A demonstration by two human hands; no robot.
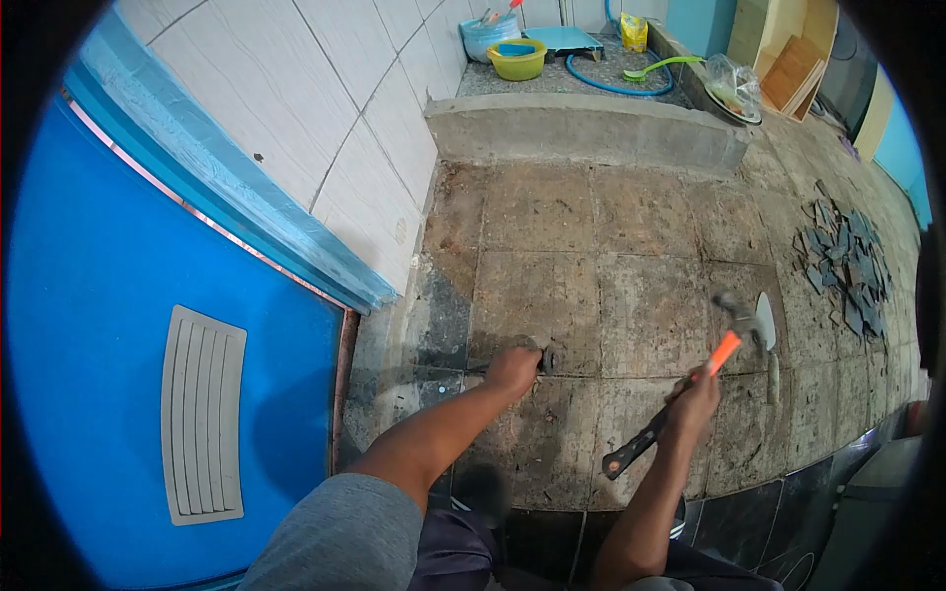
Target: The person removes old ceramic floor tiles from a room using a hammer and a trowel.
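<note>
Head view: a person's two bare arms reach out over a worn, bare grey-brown floor (631, 256).
Left hand: the left hand (512, 370), just below the middle of the frame, is closed in a fist around a short dark metal tool (548, 360). The fist is down at the floor, and the tool's tip sticks out toward 3 o'clock. Most of the tool is hidden inside the fist.
Right hand: the right hand (696, 399), at 4 o'clock from the left hand, is wrapped tight around an orange-and-black-handled hammer (724, 353). The hammer is held above the floor. Its blurred head points to 1 o'clock and its black grip end to 7 o'clock.
Gap: hammer head and dark tool are apart.
Floor at 3 o'clock: a pile of dark grey broken tile pieces (847, 261).
At 9 o'clock: a bright blue door (89, 325) with a grey slatted vent (202, 428).
At 12 o'clock: a raised grey concrete step (581, 128); beyond it are a yellow-green plastic bowl (516, 61) and a blue hose (616, 84).
</note>
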